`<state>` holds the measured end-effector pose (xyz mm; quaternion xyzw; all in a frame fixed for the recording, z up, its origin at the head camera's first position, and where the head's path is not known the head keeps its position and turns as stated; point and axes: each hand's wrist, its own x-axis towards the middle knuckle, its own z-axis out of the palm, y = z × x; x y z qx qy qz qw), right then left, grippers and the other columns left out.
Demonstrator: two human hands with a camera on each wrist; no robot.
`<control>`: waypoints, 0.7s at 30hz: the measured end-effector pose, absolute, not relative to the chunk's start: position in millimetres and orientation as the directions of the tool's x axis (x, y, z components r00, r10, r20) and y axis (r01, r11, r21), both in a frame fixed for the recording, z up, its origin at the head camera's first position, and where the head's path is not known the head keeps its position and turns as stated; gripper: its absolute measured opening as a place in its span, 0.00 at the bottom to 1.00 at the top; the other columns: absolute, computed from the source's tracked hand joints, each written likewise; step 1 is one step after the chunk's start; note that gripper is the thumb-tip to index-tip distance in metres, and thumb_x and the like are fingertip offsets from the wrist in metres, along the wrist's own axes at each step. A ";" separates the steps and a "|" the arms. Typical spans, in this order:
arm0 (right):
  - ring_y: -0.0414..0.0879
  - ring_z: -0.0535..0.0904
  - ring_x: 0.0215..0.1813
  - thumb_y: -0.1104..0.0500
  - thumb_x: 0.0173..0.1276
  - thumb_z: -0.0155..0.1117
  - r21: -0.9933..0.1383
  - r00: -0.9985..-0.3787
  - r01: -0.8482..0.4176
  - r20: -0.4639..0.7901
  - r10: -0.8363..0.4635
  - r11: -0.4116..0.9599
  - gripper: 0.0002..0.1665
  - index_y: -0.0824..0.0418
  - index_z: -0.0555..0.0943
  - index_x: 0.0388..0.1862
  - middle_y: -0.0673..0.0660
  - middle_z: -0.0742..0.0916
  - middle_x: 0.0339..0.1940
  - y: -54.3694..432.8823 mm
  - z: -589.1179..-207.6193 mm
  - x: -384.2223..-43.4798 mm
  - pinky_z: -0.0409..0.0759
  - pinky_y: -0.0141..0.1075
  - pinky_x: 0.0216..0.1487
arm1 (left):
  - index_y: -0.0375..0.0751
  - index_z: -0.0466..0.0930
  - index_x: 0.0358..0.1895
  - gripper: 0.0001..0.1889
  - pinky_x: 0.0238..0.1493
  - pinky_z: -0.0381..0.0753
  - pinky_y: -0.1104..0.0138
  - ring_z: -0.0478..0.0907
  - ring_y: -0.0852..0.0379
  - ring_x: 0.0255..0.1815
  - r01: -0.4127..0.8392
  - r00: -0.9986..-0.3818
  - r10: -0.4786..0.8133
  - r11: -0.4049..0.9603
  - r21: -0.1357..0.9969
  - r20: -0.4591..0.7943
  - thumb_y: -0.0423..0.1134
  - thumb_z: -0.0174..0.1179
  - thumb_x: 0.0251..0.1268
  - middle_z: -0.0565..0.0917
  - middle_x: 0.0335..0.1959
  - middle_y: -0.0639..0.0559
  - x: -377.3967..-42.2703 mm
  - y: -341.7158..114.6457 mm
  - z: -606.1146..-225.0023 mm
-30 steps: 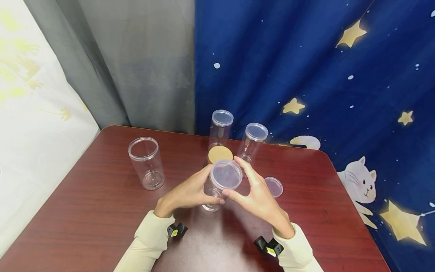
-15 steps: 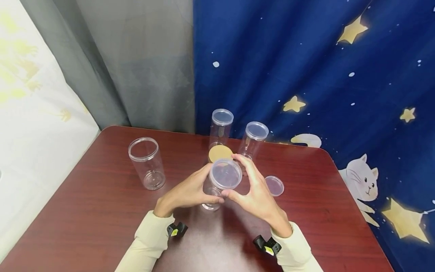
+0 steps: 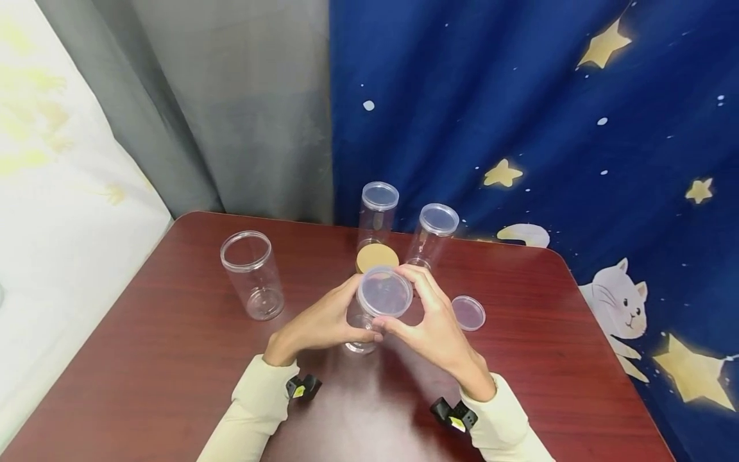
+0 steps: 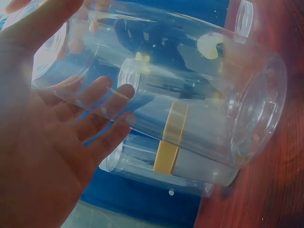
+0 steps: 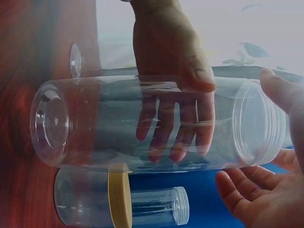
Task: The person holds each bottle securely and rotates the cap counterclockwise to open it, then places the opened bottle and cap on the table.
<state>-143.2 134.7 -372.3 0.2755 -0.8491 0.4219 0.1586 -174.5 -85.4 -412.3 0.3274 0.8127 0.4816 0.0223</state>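
A tall clear plastic jar [image 5: 109, 123] stands upright on the table in front of me, its translucent lid [image 3: 385, 292] seated on the mouth. My left hand [image 3: 325, 319] holds the jar's body from the left, thumb in front and fingers behind; the left wrist view shows those fingers through the clear wall. On the right, my right hand [image 3: 434, 327] grips the lid by its rim, with the thumb at the near side and fingertips at the far side. Just behind stands a jar with a yellow lid [image 3: 377, 258], partly hidden by the held jar.
Two slim clear jars with lids, a back one [image 3: 378, 212] and a right one [image 3: 435, 231], stand near the table's far edge. A wide lidless jar [image 3: 252, 276] is at the left. One loose clear lid [image 3: 468, 313] lies right of my right hand on the reddish-brown table [image 3: 173, 359].
My right thumb and fingers have shifted slightly leftward round the lid's rim. The left hand and the jar stay in place, while the head view has tilted a little.
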 end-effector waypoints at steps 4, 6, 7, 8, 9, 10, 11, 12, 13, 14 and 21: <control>0.44 0.73 0.66 0.51 0.52 0.81 -0.635 -0.792 -0.611 0.494 -0.360 0.472 0.46 0.52 0.70 0.69 0.48 0.78 0.65 134.3 -370.7 -143.3 0.71 0.39 0.66 | 0.57 0.62 0.70 0.46 0.62 0.75 0.61 0.74 0.65 0.57 0.502 -0.793 0.546 0.334 0.797 0.271 0.55 0.78 0.45 0.75 0.59 0.64 -173.3 -87.3 -411.5; 0.44 0.73 0.66 0.53 0.53 0.81 -0.633 -0.784 -0.621 0.499 -0.369 0.462 0.45 0.52 0.70 0.69 0.49 0.77 0.65 134.6 -369.3 -143.7 0.71 0.39 0.67 | 0.57 0.62 0.70 0.46 0.61 0.76 0.61 0.74 0.65 0.57 0.504 -0.792 0.547 0.336 0.796 0.271 0.56 0.77 0.46 0.75 0.59 0.64 -173.5 -87.2 -410.8; 0.44 0.72 0.67 0.53 0.53 0.81 -0.632 -0.781 -0.625 0.500 -0.375 0.459 0.45 0.52 0.70 0.69 0.48 0.77 0.66 134.8 -368.7 -144.0 0.71 0.39 0.67 | 0.57 0.62 0.70 0.46 0.61 0.76 0.62 0.74 0.65 0.57 0.506 -0.792 0.547 0.339 0.793 0.271 0.56 0.77 0.46 0.75 0.59 0.64 -173.6 -87.2 -410.5; 0.44 0.72 0.67 0.54 0.54 0.80 -0.631 -0.779 -0.627 0.498 -0.380 0.458 0.44 0.52 0.70 0.69 0.48 0.77 0.66 134.9 -368.2 -144.2 0.71 0.39 0.67 | 0.57 0.62 0.70 0.46 0.61 0.76 0.62 0.74 0.65 0.57 0.507 -0.791 0.548 0.339 0.793 0.272 0.57 0.77 0.46 0.75 0.59 0.64 -173.5 -87.1 -410.1; 0.44 0.72 0.67 0.54 0.54 0.80 -0.632 -0.777 -0.629 0.496 -0.387 0.453 0.44 0.52 0.70 0.69 0.48 0.77 0.66 135.0 -367.5 -144.2 0.71 0.39 0.67 | 0.57 0.62 0.70 0.46 0.61 0.76 0.62 0.74 0.66 0.57 0.507 -0.792 0.547 0.341 0.791 0.272 0.57 0.77 0.46 0.75 0.59 0.64 -173.5 -87.2 -409.9; 0.44 0.72 0.67 0.54 0.55 0.80 -0.634 -0.777 -0.629 0.492 -0.392 0.450 0.44 0.52 0.70 0.69 0.48 0.77 0.67 135.1 -367.3 -144.1 0.71 0.39 0.67 | 0.57 0.62 0.70 0.46 0.61 0.76 0.62 0.74 0.66 0.57 0.508 -0.792 0.546 0.341 0.791 0.273 0.57 0.77 0.46 0.75 0.58 0.64 -173.5 -87.2 -409.8; 0.44 0.72 0.67 0.54 0.55 0.79 -0.637 -0.777 -0.629 0.490 -0.396 0.446 0.44 0.52 0.70 0.70 0.48 0.77 0.67 135.4 -367.2 -144.2 0.71 0.39 0.67 | 0.56 0.62 0.70 0.46 0.61 0.76 0.61 0.74 0.65 0.57 0.510 -0.791 0.546 0.342 0.789 0.275 0.57 0.77 0.46 0.75 0.59 0.64 -173.5 -87.2 -410.0; 0.44 0.72 0.67 0.55 0.55 0.79 -0.640 -0.776 -0.629 0.486 -0.401 0.442 0.44 0.52 0.70 0.70 0.48 0.77 0.67 135.7 -367.2 -144.3 0.70 0.39 0.67 | 0.56 0.62 0.69 0.46 0.61 0.75 0.62 0.74 0.66 0.57 0.510 -0.791 0.546 0.343 0.788 0.274 0.57 0.77 0.46 0.75 0.59 0.64 -173.4 -87.1 -410.1; 0.44 0.72 0.67 0.55 0.56 0.79 -0.641 -0.776 -0.629 0.484 -0.405 0.439 0.44 0.52 0.69 0.70 0.48 0.77 0.67 136.2 -367.0 -144.2 0.71 0.38 0.67 | 0.56 0.63 0.69 0.46 0.62 0.75 0.61 0.74 0.65 0.57 0.510 -0.791 0.547 0.343 0.789 0.274 0.57 0.77 0.46 0.75 0.59 0.64 -173.4 -86.9 -410.3; 0.44 0.72 0.67 0.55 0.56 0.79 -0.645 -0.775 -0.629 0.481 -0.410 0.433 0.44 0.52 0.69 0.70 0.48 0.77 0.67 136.8 -367.1 -144.3 0.71 0.38 0.67 | 0.56 0.63 0.69 0.46 0.62 0.75 0.61 0.74 0.65 0.57 0.509 -0.791 0.547 0.343 0.789 0.273 0.57 0.77 0.46 0.75 0.58 0.64 -173.4 -86.6 -410.6; 0.46 0.70 0.70 0.59 0.57 0.78 -0.691 -0.773 -0.618 0.449 -0.447 0.374 0.42 0.55 0.71 0.69 0.51 0.77 0.68 143.0 -367.3 -148.2 0.71 0.35 0.65 | 0.56 0.62 0.69 0.47 0.61 0.75 0.62 0.74 0.66 0.57 0.502 -0.790 0.552 0.336 0.797 0.266 0.56 0.78 0.45 0.75 0.58 0.64 -174.0 -83.5 -413.2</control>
